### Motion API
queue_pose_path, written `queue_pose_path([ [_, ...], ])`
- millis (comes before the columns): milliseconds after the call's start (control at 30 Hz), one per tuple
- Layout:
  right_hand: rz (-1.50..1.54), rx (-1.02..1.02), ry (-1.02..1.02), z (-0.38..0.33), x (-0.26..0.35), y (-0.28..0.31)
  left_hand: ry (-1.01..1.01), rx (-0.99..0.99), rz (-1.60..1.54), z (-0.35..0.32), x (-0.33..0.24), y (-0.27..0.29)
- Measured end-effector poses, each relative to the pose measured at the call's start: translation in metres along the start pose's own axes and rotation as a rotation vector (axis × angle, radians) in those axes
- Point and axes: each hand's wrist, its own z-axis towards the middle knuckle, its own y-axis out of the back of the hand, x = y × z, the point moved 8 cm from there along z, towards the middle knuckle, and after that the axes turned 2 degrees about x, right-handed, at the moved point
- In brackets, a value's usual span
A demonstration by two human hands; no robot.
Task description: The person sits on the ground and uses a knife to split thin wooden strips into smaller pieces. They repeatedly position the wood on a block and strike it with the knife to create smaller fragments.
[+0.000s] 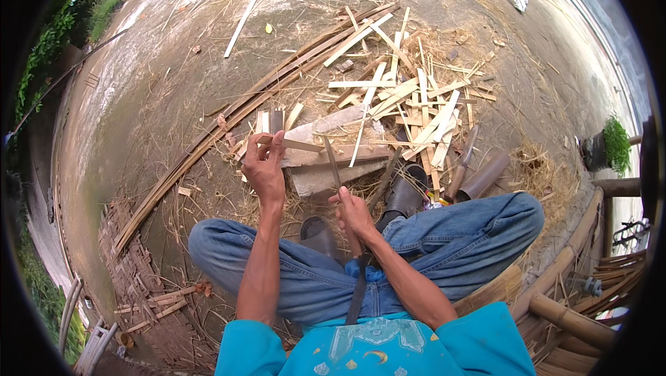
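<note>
Between the thumb and fingers of my left hand [266, 176] is a short, flat bamboo strip [302, 144], pointing right. My right hand [356, 216] is closed around a knife [332, 162], its narrow blade aimed away from me. The blade's tip comes close to the strip's free end; whether they touch I cannot tell. Part of the knife's handle runs back below my fist toward my lap. Under the strip and blade lies a pale, worn block [326, 175] on the ground. A heap of split bamboo strips [423, 109] spreads beyond it to the right.
Long brown bamboo slats [229, 116] stretch diagonally on the left. Dark bamboo pieces [484, 176] rest by my right knee. Dark shoes [405, 195] are on my feet. Straw-like shavings [534, 168] litter the ground. A bamboo frame [572, 320] stands at lower right.
</note>
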Motion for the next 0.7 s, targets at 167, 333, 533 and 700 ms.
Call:
queue_pose_path([
  [167,-0.012,-0.018,0.024,0.001,0.001,-0.002,0.066,-0.009,0.018,0.001,0.001,0.002],
  [333,-0.187,-0.086,0.112,-0.006,0.009,-0.005,0.089,0.045,0.370,0.004,0.011,0.003],
  [533,-0.257,0.016,0.312,-0.027,0.053,-0.051,0.082,0.071,0.734,-0.002,0.019,0.006],
  [700,-0.252,-0.034,0.453,-0.012,0.047,-0.058,0.033,0.109,0.703,-0.005,0.008,-0.002],
])
